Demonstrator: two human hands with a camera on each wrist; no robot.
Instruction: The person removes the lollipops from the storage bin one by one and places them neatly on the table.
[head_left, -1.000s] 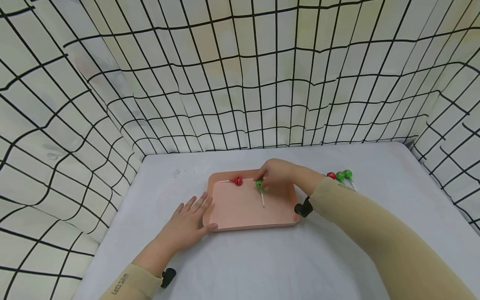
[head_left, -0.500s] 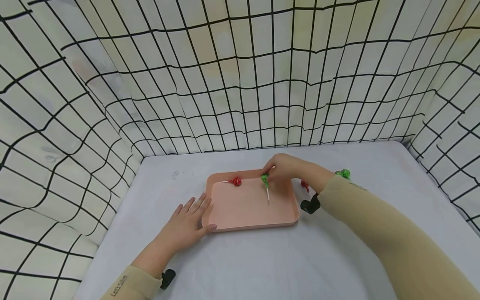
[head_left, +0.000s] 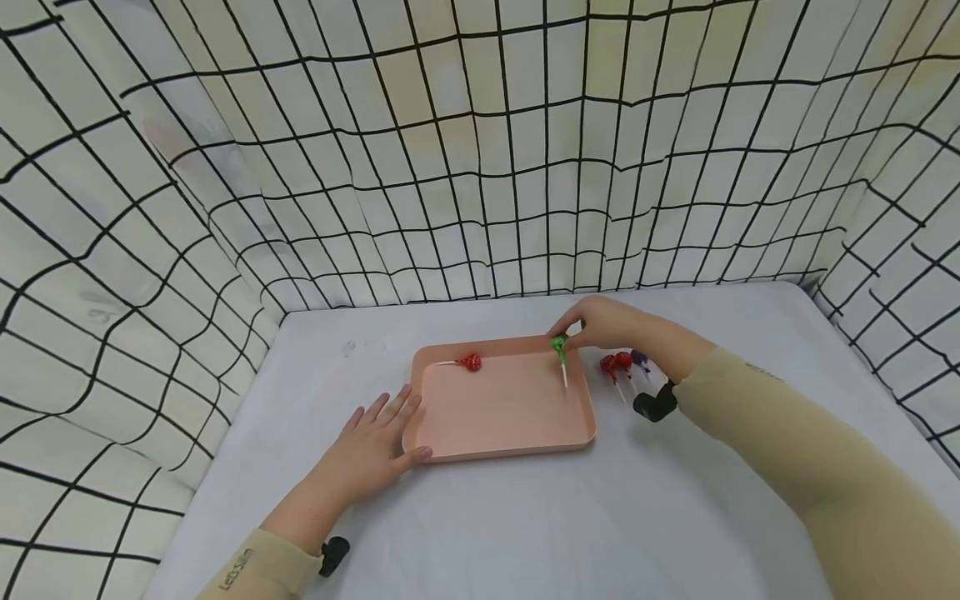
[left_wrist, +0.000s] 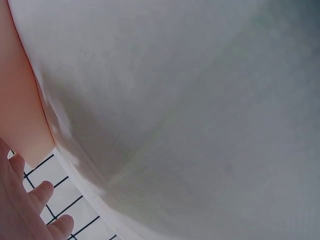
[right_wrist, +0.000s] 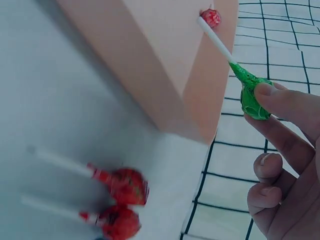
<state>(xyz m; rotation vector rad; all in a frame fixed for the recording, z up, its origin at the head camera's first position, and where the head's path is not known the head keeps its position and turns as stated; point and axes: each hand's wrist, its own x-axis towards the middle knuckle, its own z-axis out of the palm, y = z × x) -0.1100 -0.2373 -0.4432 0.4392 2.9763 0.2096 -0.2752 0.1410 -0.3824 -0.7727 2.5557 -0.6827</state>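
Note:
My right hand (head_left: pixel 613 323) pinches a green-wrapped lollipop (head_left: pixel 559 344) by its head, over the far right corner of the pink tray (head_left: pixel 498 415). In the right wrist view, thumb and index finger grip the green head (right_wrist: pixel 254 100), its white stick pointing away from the palm. Fingers spread, my left hand (head_left: pixel 375 450) rests against the tray's left edge. The left wrist view catches only part of that hand (left_wrist: pixel 22 210) beside the tray wall (left_wrist: pixel 22 95). A red lollipop (head_left: pixel 471 362) lies near the tray's far left corner, stick pointing left.
Right of the tray, two red lollipops (head_left: pixel 623 361) and a purple-blue one (head_left: pixel 639 358) lie side by side on the white table (head_left: pixel 495 525), partly near my right forearm. White panels with a black grid (head_left: pixel 525 192) enclose the back and sides.
My right hand has carried the green lollipop rightward from the tray's middle to its far right corner. The forearm now uncovers red and purple-blue lollipops and hides the loose green ones. My left hand stays put.

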